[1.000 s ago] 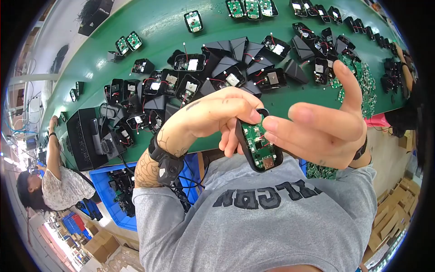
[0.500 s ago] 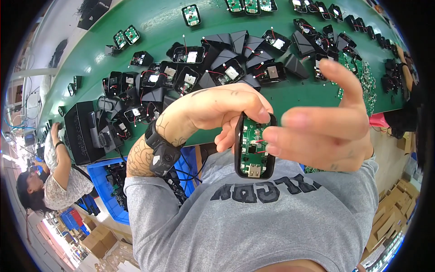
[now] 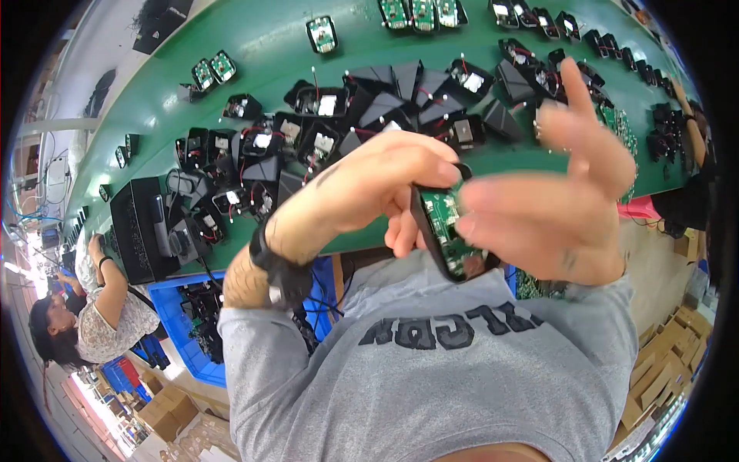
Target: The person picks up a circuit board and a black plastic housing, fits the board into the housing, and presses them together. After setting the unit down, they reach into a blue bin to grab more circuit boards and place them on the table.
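Note:
My left hand [image 3: 385, 173] is closed around a small black plastic housing [image 3: 433, 237], its thumb on the upper end. Inside the housing lies a green circuit board [image 3: 442, 214] with small components; the housing is tilted, its lower end toward the right. My right hand [image 3: 573, 219] is over the right side of the board, two fingertips close to or touching it and other fingers raised and spread. Motion smears those fingers, and whether they hold anything is hidden. Part of the board is covered by them.
On the green table [image 3: 269, 58], many black housings [image 3: 319, 142] with red wires lie heaped ahead. Boards in housings [image 3: 322, 35] stand farther back, and loose green boards [image 3: 608, 115] lie right. A blue bin [image 3: 173, 323] sits left below. Another person [image 3: 115, 316] is at far left.
The housing has tilted and its lower end has swung right and up. My right hand's raised fingers have lifted and spread, while its lower fingertips remain at the board.

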Tool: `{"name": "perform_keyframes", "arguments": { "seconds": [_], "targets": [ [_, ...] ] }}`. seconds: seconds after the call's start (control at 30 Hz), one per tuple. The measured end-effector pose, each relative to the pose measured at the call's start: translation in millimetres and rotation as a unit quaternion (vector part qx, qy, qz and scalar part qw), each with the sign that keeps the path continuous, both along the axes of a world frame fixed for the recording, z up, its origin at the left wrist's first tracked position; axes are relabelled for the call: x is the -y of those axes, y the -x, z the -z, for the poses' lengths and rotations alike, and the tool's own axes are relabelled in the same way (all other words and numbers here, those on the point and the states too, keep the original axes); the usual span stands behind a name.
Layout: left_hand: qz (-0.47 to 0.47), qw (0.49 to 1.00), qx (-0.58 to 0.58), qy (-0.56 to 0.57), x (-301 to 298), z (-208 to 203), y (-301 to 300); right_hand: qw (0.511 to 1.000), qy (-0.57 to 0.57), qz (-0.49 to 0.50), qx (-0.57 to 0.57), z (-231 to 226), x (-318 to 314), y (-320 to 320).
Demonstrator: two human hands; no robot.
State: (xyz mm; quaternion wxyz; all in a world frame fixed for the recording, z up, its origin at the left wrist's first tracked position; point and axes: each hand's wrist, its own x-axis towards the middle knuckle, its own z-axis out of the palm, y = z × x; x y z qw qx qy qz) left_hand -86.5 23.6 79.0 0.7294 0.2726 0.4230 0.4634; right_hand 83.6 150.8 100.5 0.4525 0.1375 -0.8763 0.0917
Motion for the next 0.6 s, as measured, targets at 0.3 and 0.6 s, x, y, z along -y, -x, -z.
{"name": "perform_keyframes", "arguments": {
  "seconds": [0.3,0.6],
  "targets": [
    [-0.335,0.714,-0.525,-0.320,24,0,-28,0.897,0.405,0.084,0.153,20,27,-15],
    [-0.387,0.498,-0.671,-0.391,10,22,-41,0.741,0.669,-0.001,0.050,58,25,9]
  ]
}}
